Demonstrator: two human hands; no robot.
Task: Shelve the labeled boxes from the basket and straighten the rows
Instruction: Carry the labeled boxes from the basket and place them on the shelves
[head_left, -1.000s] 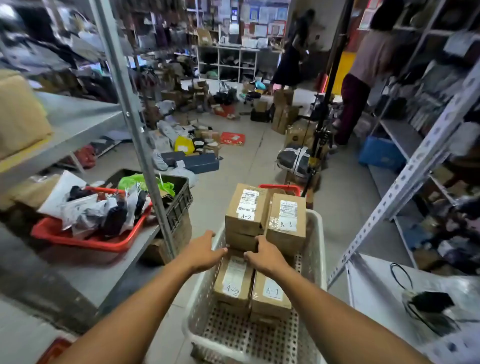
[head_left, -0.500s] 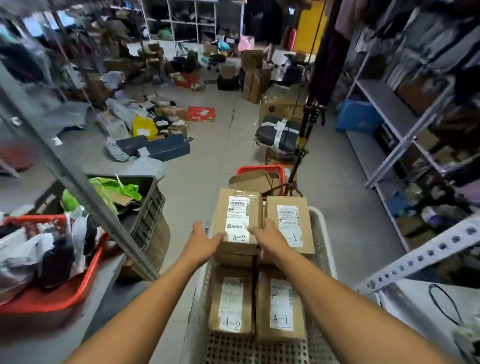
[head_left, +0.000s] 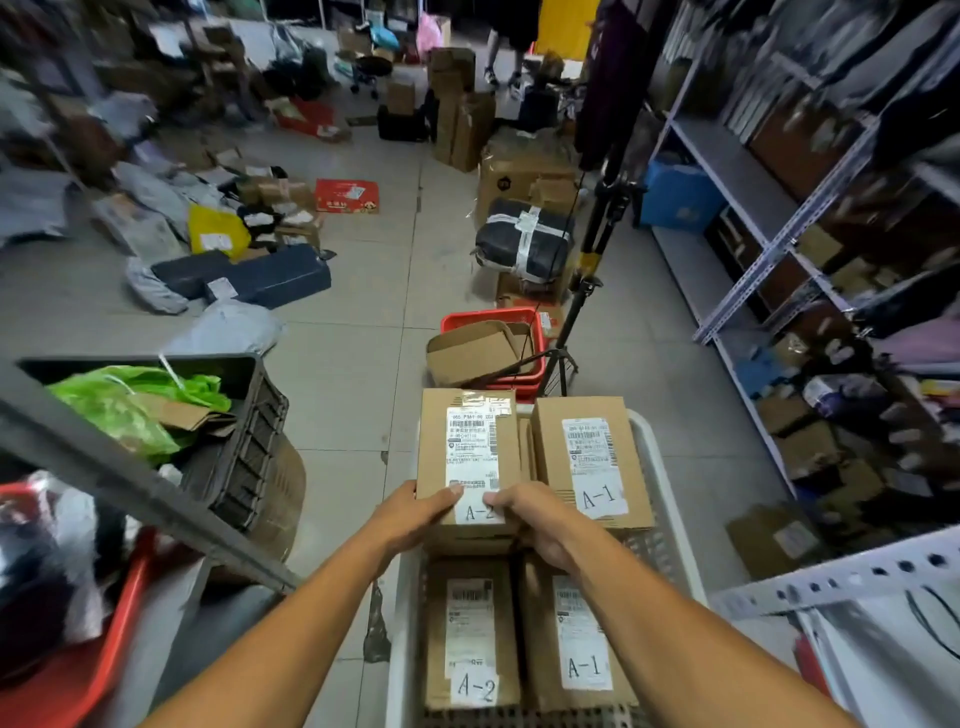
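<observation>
- Both hands are on the upper A-2 box (head_left: 467, 457), gripping its near end from either side.
- The left hand (head_left: 410, 517) wraps the near left corner, thumb laid across the top by the label.
- The right hand (head_left: 537, 522) curls its fingers over the near right corner, thumb on the label's lower edge.
- That box sits at the far left of the white basket (head_left: 670, 499), on top of another carton; whether it is lifted clear cannot be told.
- Just beside it, at the far right of the basket, lies the upper A-1 box (head_left: 592, 462), label up, untouched.
- Lower down at the basket's near end lie two more, side by side: a second A-2 box (head_left: 470, 644) on the left, a second A-1 box (head_left: 582, 644) on the right.
- Beyond the basket's far rim stands a red crate (head_left: 488, 319) with an open brown carton in it, beside a tripod (head_left: 566, 332).
- On the left, a grey shelf post (head_left: 145, 488) slants across a black crate (head_left: 244, 447) holding green plastic.
- A metal rack (head_left: 753, 197) runs along the right side of the floor.
</observation>
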